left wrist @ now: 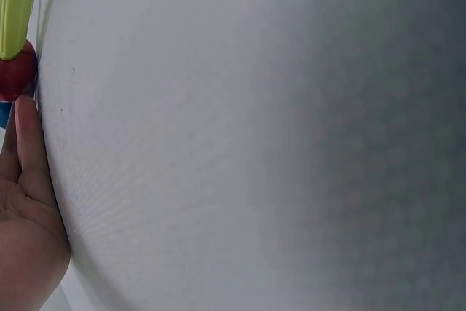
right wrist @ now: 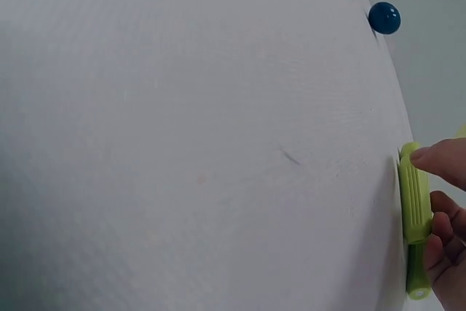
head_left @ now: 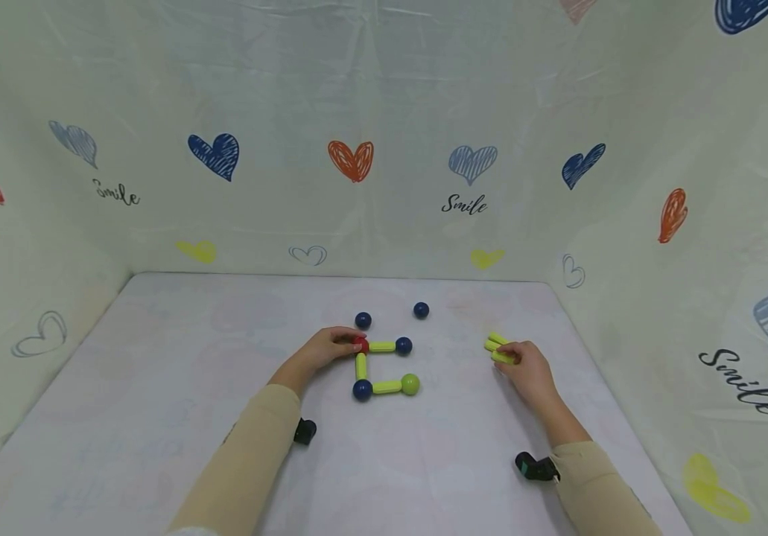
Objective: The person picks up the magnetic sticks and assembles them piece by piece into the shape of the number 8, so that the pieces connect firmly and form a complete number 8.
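My left hand [head_left: 325,348] pinches a red ball [head_left: 361,345] at the back left corner of a small figure of sticks and balls. From that ball one yellow-green stick [head_left: 382,347] runs to a dark blue ball [head_left: 404,346]. Another stick [head_left: 360,366] leads toward me to a second dark blue ball [head_left: 362,390], joined by a stick [head_left: 386,387] to a green ball [head_left: 410,384]. At the right, my right hand [head_left: 531,372] holds a loose yellow-green stick [right wrist: 416,202] between thumb and fingers. More loose sticks [head_left: 496,340] lie right beside it.
Two loose dark blue balls, one [head_left: 363,321] behind the left hand and one [head_left: 421,310] farther right, lie on the white table [head_left: 156,357]. A curtain [head_left: 397,89] printed with hearts closes off the back and sides. Dark wrist cameras sit at both sleeves.
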The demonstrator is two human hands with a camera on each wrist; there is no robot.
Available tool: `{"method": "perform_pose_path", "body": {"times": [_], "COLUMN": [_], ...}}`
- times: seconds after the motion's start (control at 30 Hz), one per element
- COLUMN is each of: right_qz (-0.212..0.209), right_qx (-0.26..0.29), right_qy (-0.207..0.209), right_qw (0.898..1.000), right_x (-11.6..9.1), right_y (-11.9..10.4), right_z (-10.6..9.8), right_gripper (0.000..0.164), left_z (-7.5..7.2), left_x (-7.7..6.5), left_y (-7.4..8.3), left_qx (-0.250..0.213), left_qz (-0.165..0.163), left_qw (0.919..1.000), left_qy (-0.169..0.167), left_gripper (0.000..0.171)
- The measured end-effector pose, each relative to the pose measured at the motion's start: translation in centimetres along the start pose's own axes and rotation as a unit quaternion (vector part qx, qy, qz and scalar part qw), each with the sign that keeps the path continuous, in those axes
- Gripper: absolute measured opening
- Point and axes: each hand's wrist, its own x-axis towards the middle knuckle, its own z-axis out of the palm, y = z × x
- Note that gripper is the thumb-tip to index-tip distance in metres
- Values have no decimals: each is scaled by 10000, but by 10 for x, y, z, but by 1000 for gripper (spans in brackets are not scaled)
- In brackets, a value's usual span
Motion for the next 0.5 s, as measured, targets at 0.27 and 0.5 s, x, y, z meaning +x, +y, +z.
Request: {"method": "perform_pose_path", "body": {"times": [0.27, 0.5], "right_qz": [216, 203], "right_qx": [-125, -278], "right_qy": [-58, -73], "right_qw": [9997, 9994], "right_x": [5, 7], "right_y": [3, 3], "right_z": [5, 6], "right_gripper": [29, 26], "left_z": [1, 0], "left_x": [1, 2], "left_y": [-1, -2], "left_qx": [-61, 17], "left_qz": [-45, -39], "left_qw": [10000, 10000], "left_qy": [20, 5], "left_gripper": [29, 30]}}
